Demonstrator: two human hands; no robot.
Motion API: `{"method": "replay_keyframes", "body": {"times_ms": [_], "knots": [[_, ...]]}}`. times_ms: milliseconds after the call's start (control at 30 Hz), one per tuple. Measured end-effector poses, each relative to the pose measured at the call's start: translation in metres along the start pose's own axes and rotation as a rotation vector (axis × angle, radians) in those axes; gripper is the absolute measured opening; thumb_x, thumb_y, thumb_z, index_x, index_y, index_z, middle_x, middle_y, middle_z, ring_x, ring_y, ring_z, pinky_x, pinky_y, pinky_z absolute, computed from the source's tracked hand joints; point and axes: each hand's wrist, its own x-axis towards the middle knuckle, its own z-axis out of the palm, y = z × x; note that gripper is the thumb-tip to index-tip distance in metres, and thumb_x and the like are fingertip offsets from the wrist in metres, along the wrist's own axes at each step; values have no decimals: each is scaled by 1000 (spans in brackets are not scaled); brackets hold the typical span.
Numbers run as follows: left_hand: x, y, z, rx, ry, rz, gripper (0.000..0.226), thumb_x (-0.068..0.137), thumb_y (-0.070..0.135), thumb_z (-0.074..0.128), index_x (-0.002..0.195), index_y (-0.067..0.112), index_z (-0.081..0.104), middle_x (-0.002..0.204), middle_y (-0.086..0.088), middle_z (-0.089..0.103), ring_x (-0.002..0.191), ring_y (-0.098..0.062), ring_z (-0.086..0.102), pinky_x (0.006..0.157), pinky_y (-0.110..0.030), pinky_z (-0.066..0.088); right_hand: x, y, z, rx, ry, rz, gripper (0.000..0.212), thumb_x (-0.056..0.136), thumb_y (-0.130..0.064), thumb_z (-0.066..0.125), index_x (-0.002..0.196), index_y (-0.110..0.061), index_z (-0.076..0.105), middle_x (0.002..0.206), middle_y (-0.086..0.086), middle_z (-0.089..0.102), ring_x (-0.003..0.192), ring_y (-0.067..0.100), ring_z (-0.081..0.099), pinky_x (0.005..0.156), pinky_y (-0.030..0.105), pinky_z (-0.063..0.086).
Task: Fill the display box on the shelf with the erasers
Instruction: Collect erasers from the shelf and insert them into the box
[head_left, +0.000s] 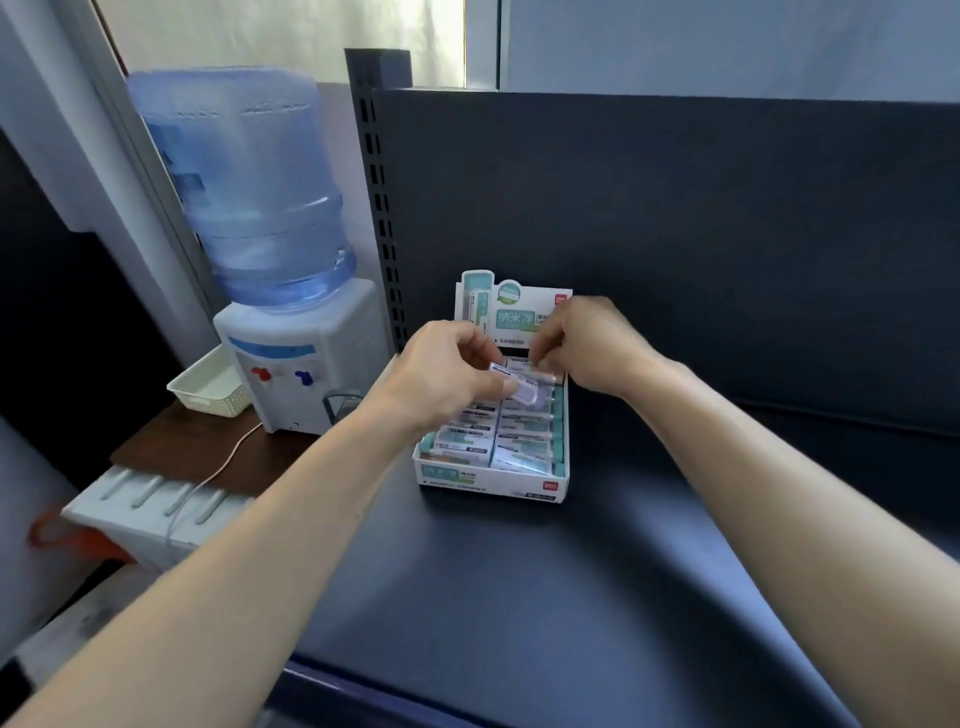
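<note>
While your left hand (447, 374) pinches the white film-wrapped eraser (519, 388) over the teal-and-white cardboard display box (488, 481) at the back edge of the dark shelf (519, 597), hold its long sides; seemingly light, slick; right hand (592, 348) grip unclear

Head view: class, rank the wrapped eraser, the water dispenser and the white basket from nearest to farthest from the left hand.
1. Wrapped eraser: pinched in the left hand, over the display box.
2. Water dispenser: to the hand's left.
3. White basket: farther left, beyond the dispenser.
</note>
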Motion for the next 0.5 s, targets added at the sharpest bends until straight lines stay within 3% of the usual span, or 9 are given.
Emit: {"method": "replay_keyframes", "body": {"times_ms": [133, 233, 333, 400, 500], "knots": [[4, 0, 6, 9, 10, -13, 24, 66, 14, 84, 82, 9, 67, 70, -1, 58, 62, -14, 51, 60, -26, 47, 2, 6, -1, 1, 32, 6, 15, 80, -3, 69, 88, -14, 76, 92, -1, 63, 90, 16, 60, 79, 25, 49], [8, -1, 11, 28, 38, -11, 27, 65, 19, 85, 83, 9, 68, 70, 0, 58, 62, -13, 51, 59, -24, 45, -1, 6, -8, 72, 45, -6, 14, 82, -2, 68, 88, -12, 76, 85, -3, 61, 83, 11, 57, 73, 20, 41], [10, 1, 17, 93, 47, 26, 27, 65, 24, 84, 81, 11, 67, 69, 5, 56, 62, -10, 50, 55, -21, 40, -5, 8, -15, 103, 70, -10, 12, 82, -5, 69, 89, -11, 76, 86, -4, 62, 85, 7, 56, 76, 19, 43], [11, 2, 22, 186, 57, 64, 21, 69, 25, 81, 81, 13, 68, 77, 3, 58, 68, -12, 52, 55, -20, 37, -8, 10, -17, 112, 87, 2, 11, 82, -7, 70, 90, -11, 76, 90, -5, 61, 88, 4, 55, 77, 17, 39], [13, 1, 28, 298, 86, 105, 12, 74, 24, 77, 81, 15, 73, 98, -4, 59, 85, -17, 54, 69, -24, 37, -13, 16, -21, 105, 100, 30, 10, 82, -9, 70, 89, -13, 76, 86, -4, 64, 79, 5, 57, 70, 13, 39]]}}
